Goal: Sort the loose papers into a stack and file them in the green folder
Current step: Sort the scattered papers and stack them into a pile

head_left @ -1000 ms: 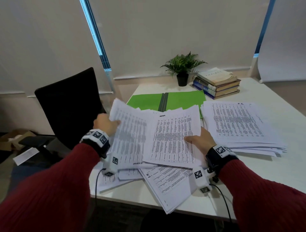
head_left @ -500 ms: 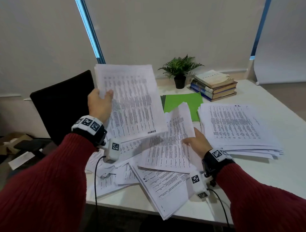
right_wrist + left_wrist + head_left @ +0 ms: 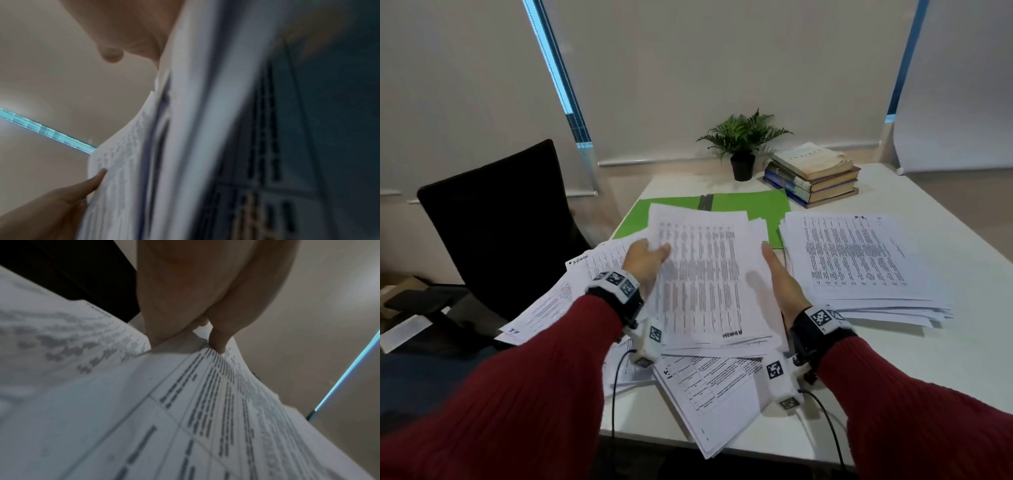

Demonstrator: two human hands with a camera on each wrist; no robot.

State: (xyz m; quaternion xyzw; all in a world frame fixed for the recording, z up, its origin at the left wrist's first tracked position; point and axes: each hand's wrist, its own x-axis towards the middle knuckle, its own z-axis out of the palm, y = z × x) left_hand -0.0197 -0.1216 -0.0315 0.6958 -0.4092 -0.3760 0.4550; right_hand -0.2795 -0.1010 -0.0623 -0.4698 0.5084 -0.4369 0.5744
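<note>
Center frame: left hand [image 3: 645,258] pinched the sheaf [image 3: 709,274] at its left edge, thumb on top. Right hand [image 3: 779,274] lay flat-fingered against the right edge, likely squaring it. Green folder [image 3: 750,205] sat open behind; sorted stack [image 3: 859,257] at right.

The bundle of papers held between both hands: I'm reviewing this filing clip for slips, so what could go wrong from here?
1. The bundle is uneven; the left hand pinches one edge, the right hand lies flat against the other, so sheets may slide out.
2. Loose sheets overhang the table edge and could fall.
3. Papers cover part of the green folder, hindering filing.
</note>
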